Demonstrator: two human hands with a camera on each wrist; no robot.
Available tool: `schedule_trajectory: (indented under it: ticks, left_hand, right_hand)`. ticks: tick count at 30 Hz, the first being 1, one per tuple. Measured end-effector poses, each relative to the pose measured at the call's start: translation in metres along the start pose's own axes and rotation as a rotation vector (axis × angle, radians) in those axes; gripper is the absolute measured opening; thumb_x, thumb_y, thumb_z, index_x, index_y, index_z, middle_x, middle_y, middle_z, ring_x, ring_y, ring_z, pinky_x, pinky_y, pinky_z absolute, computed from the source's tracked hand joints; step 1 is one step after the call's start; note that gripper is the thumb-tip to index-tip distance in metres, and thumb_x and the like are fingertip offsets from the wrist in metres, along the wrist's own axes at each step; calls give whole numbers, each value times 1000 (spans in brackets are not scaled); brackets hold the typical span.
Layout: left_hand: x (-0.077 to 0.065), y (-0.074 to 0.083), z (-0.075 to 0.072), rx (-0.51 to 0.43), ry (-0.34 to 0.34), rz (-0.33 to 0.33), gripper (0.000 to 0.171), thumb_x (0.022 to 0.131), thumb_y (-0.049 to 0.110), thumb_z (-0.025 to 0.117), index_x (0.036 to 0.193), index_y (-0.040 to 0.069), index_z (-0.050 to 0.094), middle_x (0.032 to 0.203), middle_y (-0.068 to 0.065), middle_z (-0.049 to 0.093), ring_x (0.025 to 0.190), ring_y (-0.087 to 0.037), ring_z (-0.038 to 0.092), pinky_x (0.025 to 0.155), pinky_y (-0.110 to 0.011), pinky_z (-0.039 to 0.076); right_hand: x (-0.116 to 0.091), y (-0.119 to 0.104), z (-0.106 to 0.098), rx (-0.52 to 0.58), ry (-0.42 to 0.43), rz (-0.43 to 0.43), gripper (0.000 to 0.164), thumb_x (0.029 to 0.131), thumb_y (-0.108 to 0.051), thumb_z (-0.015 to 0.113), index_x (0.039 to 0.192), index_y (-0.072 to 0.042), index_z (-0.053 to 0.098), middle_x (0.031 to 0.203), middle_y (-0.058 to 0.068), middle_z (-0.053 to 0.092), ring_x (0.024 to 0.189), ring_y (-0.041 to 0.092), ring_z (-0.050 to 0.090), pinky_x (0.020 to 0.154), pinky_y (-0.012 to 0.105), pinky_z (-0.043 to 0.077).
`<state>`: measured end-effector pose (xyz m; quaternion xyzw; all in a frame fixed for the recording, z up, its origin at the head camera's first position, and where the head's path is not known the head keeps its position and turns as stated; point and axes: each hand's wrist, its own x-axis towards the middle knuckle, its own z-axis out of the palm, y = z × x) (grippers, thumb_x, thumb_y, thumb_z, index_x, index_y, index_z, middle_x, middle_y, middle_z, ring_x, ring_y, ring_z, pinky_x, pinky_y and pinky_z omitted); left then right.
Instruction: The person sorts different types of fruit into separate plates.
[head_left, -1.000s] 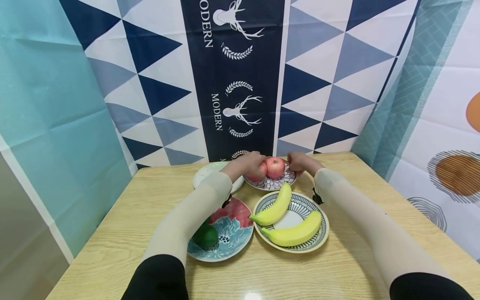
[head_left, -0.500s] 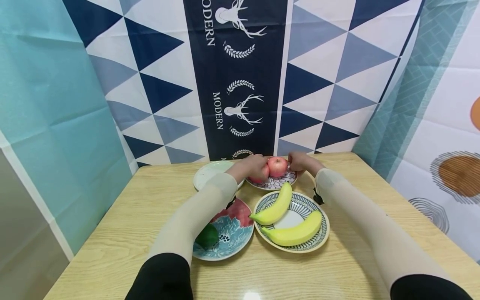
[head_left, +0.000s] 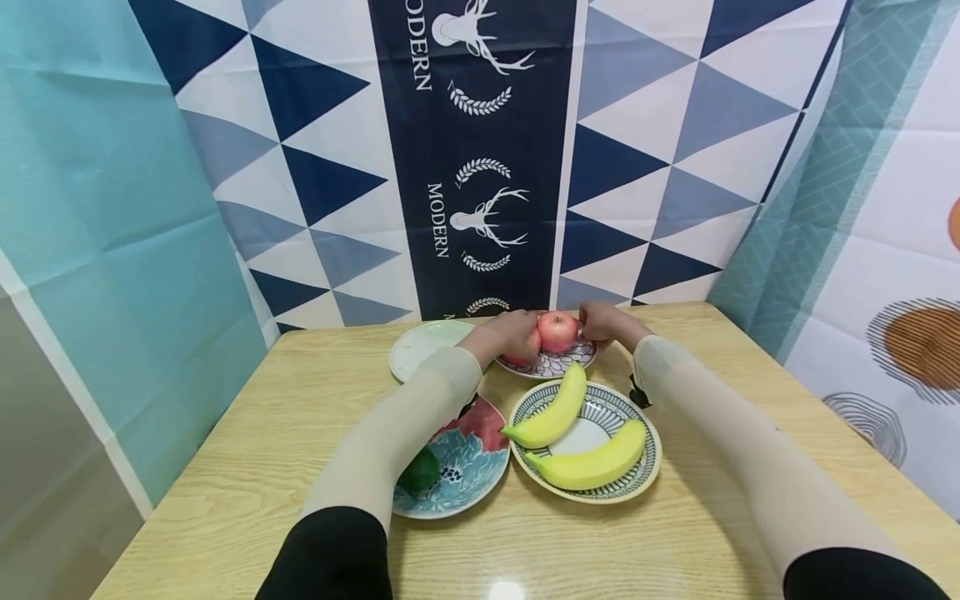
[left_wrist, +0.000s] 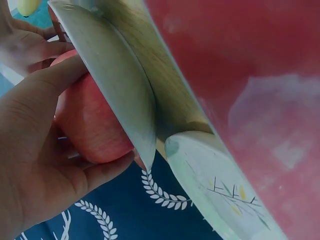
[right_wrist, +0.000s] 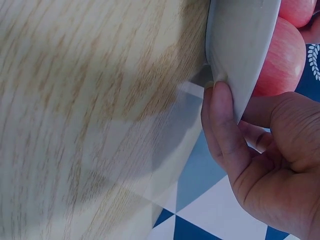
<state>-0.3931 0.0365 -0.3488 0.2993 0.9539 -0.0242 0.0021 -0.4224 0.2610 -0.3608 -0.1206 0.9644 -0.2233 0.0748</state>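
My left hand (head_left: 516,335) grips a red apple (left_wrist: 95,120), thumb on one side and fingers curled round the other, over the purple-patterned plate (head_left: 555,367). A second red apple (head_left: 558,331) sits beside it on that plate. On the plate's right, my right hand (head_left: 602,322) pinches the rim, fingers under it and thumb on top, as the right wrist view shows. The plate's pale underside (right_wrist: 242,50) faces the right wrist camera. Part of the held apple is hidden behind my left hand in the head view.
In front stands a patterned plate (head_left: 649,475) with two bananas (head_left: 592,458). Left of it, a red-and-blue flowered plate (head_left: 472,487) bears a dark green fruit (head_left: 420,472), partly behind my left sleeve. A pale green plate (head_left: 412,350) lies at the back left, near the patterned wall cloth (head_left: 330,167).
My left forearm has shifted slightly to the right, and the head view has moved a little. Both hands keep their hold on the apple and the plate rim.
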Motion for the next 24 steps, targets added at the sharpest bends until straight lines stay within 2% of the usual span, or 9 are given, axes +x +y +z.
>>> schedule_trajectory:
  ticks: [8, 14, 18, 21, 24]
  left_hand:
    - [-6, 2, -3, -21, 11, 14, 94, 85, 53, 83, 156, 5, 45, 144, -17, 60, 132, -30, 58, 112, -39, 45]
    - [-13, -2, -22, -44, 22, 52, 85, 81, 51, 85, 146, 5, 54, 131, -10, 62, 121, -25, 59, 106, -37, 48]
    - [-19, -12, -36, -1, 13, 83, 77, 79, 56, 85, 137, 10, 61, 122, -6, 62, 111, -22, 59, 97, -37, 51]
    - [-27, -22, -47, 39, 5, 79, 77, 82, 60, 82, 139, 12, 61, 129, -6, 63, 116, -23, 60, 101, -38, 51]
    - [-38, -35, -57, 49, 13, 55, 74, 89, 57, 77, 145, 12, 59, 139, -8, 62, 127, -25, 59, 108, -41, 49]
  right_hand:
    - [0, 2, 2, 7, -20, 26, 23, 91, 0, 67, 108, 6, 52, 100, 25, 59, 59, 18, 63, 54, 29, 59]
    - [-6, 6, -4, -5, -15, 9, 23, 94, -1, 66, 111, 8, 53, 102, 28, 60, 59, 19, 66, 55, 31, 60]
    - [-12, 7, -6, 9, -21, 15, 23, 98, -3, 66, 115, 7, 54, 104, 30, 59, 58, 20, 69, 56, 32, 61]
    - [-15, 11, -6, 7, -30, 15, 28, 101, -8, 66, 121, 7, 56, 102, 28, 61, 63, 23, 71, 58, 35, 62]
    - [-18, 15, -6, -4, -36, 12, 36, 103, -15, 66, 130, 8, 58, 98, 26, 65, 70, 27, 72, 59, 38, 63]
